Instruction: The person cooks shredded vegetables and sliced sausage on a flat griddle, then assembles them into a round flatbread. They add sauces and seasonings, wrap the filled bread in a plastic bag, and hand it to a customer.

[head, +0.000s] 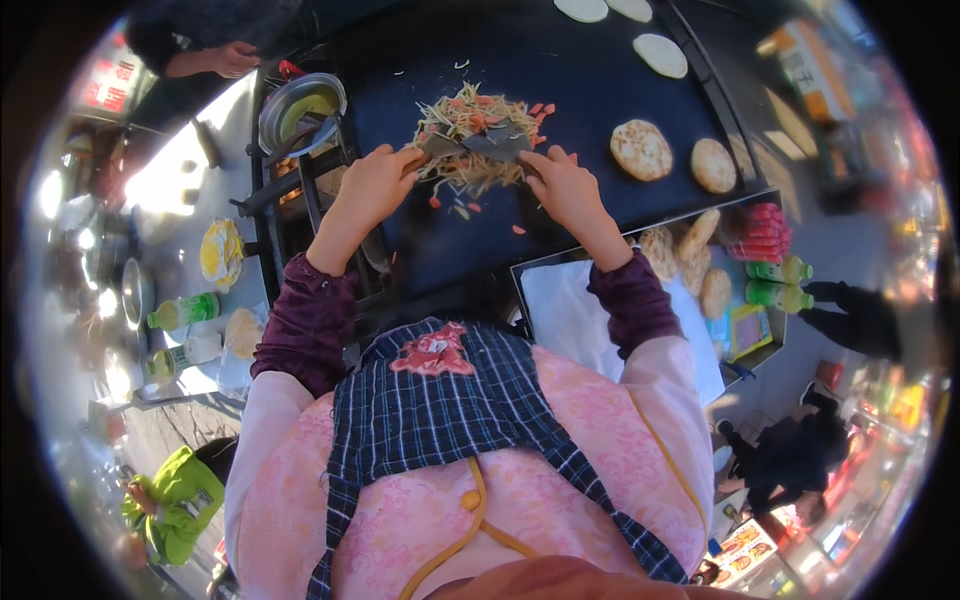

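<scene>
My left hand (pixel 375 184) grips the handle of a metal scraper (pixel 444 145), its blade turned in over a heap of pale shreds with pink-orange slices (pixel 472 109). From the other side, my right hand (pixel 566 187) holds a second, darker scraper (pixel 499 142). The two blades come together at the middle of the heap, and the food hides part of their edges. All of it lies on a black flat griddle (pixel 465 259). A few loose slices and shreds are scattered around the heap.
Browned flatbreads (pixel 641 150) and pale dough rounds (pixel 660 55) lie on the griddle's right side. A metal bowl of yellowish liquid (pixel 301 112) sits at its left edge. Several flatbreads (pixel 696 266) and a white cloth (pixel 566 307) occupy the near-right tray. A person's hand (pixel 234 60) shows upper left.
</scene>
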Motion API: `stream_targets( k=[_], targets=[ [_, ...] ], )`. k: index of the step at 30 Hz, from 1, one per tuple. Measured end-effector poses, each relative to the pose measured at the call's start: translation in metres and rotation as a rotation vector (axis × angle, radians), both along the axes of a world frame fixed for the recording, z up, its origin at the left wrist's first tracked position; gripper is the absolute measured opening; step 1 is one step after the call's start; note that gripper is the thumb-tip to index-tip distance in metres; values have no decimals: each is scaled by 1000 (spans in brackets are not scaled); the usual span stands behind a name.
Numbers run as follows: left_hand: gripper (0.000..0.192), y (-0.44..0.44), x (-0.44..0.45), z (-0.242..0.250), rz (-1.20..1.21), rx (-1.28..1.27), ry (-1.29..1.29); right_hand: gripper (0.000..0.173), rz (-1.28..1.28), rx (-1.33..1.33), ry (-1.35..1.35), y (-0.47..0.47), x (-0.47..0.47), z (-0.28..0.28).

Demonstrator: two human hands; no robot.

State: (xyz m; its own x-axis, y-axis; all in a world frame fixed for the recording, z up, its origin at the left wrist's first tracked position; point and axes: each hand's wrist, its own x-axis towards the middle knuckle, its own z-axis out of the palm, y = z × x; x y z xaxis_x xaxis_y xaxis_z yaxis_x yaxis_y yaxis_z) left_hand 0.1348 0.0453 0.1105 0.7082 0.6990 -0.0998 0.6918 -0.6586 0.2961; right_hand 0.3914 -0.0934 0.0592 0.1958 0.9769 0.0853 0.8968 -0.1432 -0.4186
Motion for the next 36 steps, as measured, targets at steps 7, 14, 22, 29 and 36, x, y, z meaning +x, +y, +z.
stream_targets(
  k=[7,14,22,29,36],
  targets=[
    [35,15,-86,3,-18,26,45,36,68,-278,-46,-71,84,53],
    [37,15,-10,20,-191,103,93,29,219,-58,-9,11,17,61],
    [35,-10,-7,45,-109,112,152,30,70,-48,21,18,4,40],
    [37,-28,-35,25,-103,83,-23,34,-8,-45,-6,-35,13,42],
    [36,-24,-10,12,-121,91,48,34,32,-29,19,-23,-4,21]
  ],
)
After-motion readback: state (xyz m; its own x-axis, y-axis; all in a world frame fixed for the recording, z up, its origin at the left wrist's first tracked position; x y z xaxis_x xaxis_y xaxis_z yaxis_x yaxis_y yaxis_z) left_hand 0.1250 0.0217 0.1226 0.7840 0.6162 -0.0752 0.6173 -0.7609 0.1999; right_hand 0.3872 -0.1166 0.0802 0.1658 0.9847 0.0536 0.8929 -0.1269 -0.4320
